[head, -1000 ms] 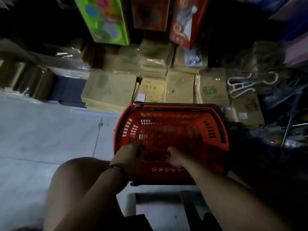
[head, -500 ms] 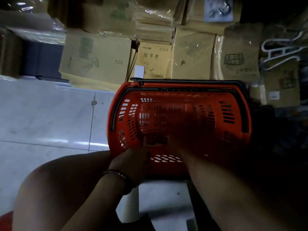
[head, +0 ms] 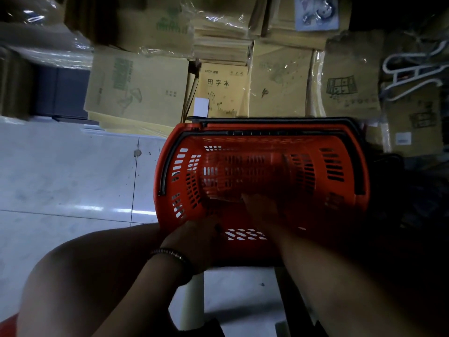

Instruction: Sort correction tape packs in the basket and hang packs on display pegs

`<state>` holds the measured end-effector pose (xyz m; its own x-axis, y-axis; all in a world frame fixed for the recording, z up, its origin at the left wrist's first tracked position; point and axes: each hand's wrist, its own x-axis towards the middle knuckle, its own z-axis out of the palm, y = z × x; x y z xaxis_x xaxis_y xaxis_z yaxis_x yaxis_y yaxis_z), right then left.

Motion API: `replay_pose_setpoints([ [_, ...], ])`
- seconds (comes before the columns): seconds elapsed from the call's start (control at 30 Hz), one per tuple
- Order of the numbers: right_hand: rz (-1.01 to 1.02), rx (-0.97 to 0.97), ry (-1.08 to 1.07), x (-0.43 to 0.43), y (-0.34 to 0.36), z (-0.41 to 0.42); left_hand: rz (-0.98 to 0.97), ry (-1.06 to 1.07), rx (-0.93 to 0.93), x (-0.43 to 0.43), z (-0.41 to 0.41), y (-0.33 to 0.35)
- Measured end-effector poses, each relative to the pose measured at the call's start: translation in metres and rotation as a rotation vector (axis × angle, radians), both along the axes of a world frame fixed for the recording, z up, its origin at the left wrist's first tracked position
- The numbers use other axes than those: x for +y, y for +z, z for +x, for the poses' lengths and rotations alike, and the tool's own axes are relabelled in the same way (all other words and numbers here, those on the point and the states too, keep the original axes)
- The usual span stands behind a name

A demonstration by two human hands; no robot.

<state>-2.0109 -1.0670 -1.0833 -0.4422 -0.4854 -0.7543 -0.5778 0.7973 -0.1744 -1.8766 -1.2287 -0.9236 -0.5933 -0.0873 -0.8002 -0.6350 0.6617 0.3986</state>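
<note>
A red plastic basket (head: pixel 345 215) with black handles stands on a pale stool in front of me. Its inside is dim and blurred. I can only make out a faint clear pack (head: pixel 226 186) on the bottom, left of centre. My right hand (head: pixel 261 211) reaches over the near rim into the basket, with its fingers stretched towards that pack. My left hand (head: pixel 194 239), with a bead bracelet on the wrist, lies on the basket's near left corner. Its fingers are lost in shadow. No display pegs are in view.
Stacks of tan exercise books in plastic wrap (head: pixel 223 91) lie on the floor just behind the basket. White plastic hangers (head: pixel 413 71) lie at the right. Pale floor tiles (head: pixel 60 171) stretch out to the left. My bare knee (head: pixel 85 276) is at lower left, and a white stool leg (head: pixel 193 305) is below the basket.
My view has tilted down and closer to the basket. My right hand has pushed further into the basket, and my left hand has stayed at the near left corner.
</note>
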Motion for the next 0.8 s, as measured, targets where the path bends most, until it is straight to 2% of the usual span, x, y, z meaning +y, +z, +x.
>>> replay_pose_setpoints([
  [0.07, -0.058, -0.023, -0.092, 0.000, 0.016, 0.001, 0.007, 0.041, -0.013, -0.004, -0.005, 0.002],
  [0.13, -0.114, -0.024, -0.143, -0.002, 0.037, -0.002, -0.071, 0.034, -0.019, -0.009, -0.007, 0.005],
  [0.23, -0.167, 0.013, -0.188, -0.004, 0.073, 0.000, -0.139, -0.136, -0.060, -0.016, -0.020, 0.018],
  [0.27, -0.216, 0.044, -0.214, -0.003, 0.084, 0.002, -0.154, -0.101, -0.040, -0.020, -0.022, 0.020],
  [0.3, -0.278, 0.077, -0.236, -0.002, 0.097, 0.005, -0.128, 0.017, -0.055, -0.023, -0.025, 0.023],
  [0.37, -0.438, 0.133, -0.292, 0.002, 0.125, 0.010, 0.045, 0.458, -0.039, -0.028, -0.026, 0.033],
  [0.43, -0.596, 0.155, -0.346, 0.009, 0.152, 0.016, 0.227, 0.925, 0.071, -0.025, -0.025, 0.044],
  [0.5, -0.711, 0.162, -0.358, 0.017, 0.178, 0.021, 0.506, 1.266, 0.176, -0.020, -0.025, 0.061],
  [0.53, -0.767, 0.171, -0.362, 0.021, 0.191, 0.021, 0.659, 1.372, 0.196, -0.021, -0.024, 0.066],
  [0.6, -0.900, 0.208, -0.325, 0.030, 0.211, 0.020, 0.823, 1.445, 0.207, -0.021, -0.021, 0.083],
  [0.67, -1.000, 0.298, -0.246, 0.040, 0.226, 0.016, 0.903, 1.447, 0.206, -0.018, -0.016, 0.100],
  [0.73, -1.024, 0.377, -0.194, 0.046, 0.243, 0.015, 0.875, 1.463, 0.255, -0.008, -0.013, 0.115],
  [0.8, -1.028, 0.400, -0.160, 0.049, 0.261, 0.015, 0.782, 1.450, 0.381, -0.001, -0.011, 0.128],
])
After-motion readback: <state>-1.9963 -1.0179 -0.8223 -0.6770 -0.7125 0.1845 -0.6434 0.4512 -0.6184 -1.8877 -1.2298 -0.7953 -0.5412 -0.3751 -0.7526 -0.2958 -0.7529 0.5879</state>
